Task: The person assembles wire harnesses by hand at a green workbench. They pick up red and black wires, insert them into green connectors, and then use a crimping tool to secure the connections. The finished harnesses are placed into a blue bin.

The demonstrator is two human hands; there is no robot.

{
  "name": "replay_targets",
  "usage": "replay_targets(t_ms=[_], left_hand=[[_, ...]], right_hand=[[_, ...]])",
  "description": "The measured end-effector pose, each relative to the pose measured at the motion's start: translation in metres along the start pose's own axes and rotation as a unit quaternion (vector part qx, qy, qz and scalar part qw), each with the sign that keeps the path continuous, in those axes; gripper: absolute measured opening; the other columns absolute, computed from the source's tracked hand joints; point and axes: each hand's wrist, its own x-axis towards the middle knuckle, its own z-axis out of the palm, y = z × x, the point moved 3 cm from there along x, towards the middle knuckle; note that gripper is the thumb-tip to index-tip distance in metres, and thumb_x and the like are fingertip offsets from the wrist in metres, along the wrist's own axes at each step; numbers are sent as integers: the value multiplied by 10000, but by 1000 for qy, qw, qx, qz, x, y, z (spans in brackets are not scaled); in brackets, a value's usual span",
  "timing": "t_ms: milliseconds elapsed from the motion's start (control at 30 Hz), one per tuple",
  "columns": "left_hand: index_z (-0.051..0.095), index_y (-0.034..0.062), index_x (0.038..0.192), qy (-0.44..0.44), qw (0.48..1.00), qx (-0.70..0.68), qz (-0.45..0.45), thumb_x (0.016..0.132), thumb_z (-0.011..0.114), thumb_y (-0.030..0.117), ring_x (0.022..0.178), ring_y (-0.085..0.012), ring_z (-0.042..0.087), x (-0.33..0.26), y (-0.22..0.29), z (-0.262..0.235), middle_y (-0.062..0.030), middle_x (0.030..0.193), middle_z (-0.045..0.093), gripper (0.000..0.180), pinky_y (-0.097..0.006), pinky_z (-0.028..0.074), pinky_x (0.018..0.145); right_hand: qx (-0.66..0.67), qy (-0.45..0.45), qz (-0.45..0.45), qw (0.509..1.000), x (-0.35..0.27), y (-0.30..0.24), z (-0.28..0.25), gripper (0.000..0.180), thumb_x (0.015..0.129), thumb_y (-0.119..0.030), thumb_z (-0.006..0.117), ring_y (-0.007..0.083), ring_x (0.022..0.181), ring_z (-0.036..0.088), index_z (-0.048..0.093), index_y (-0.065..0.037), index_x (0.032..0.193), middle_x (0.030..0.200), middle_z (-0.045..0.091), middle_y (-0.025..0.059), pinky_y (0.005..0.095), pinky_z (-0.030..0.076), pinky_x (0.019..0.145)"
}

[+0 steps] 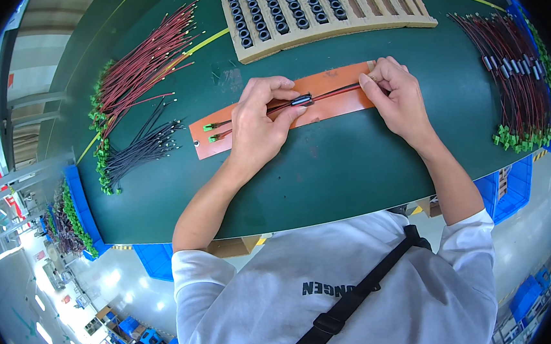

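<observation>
Left of the orange board, red wires and black wires are lying on the green worktop. Over the board's middle, the left hand is clamping its fingers on a dark tube around a red-and-black wire pair. Beyond the board, a slotted tray is holding black rings. At the board's right end, the right hand is pinching the pair between its fingers. Farther right, sleeved wires are lying bundled.

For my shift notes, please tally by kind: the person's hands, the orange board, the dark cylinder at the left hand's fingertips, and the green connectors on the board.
Left hand and right hand: 2
Orange board: 1
Dark cylinder: 1
Green connectors: 2
Total: 6
</observation>
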Motion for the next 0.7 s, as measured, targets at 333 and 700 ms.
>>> replay_targets(t_ms=[333, 700], left_hand=[[749, 39, 1092, -281, 958, 16, 54, 966, 673, 184, 873, -164, 584, 73, 25, 22, -51, 953, 737, 206, -326, 509, 801], [780, 28, 941, -290, 947, -91, -106, 905, 733, 55, 682, -95, 592, 79, 21, 47, -49, 772, 692, 65, -275, 467, 631]], right_hand=[[45, 8, 17, 999, 1, -1, -3, 216, 929, -147, 686, 177, 666, 464, 570, -77, 761, 665, 486, 3, 347, 356, 745], [74, 19, 68, 995, 6, 0, -6, 274, 893, -185, 746, 196, 613, 458, 579, -59, 716, 625, 494, 25, 351, 390, 685]])
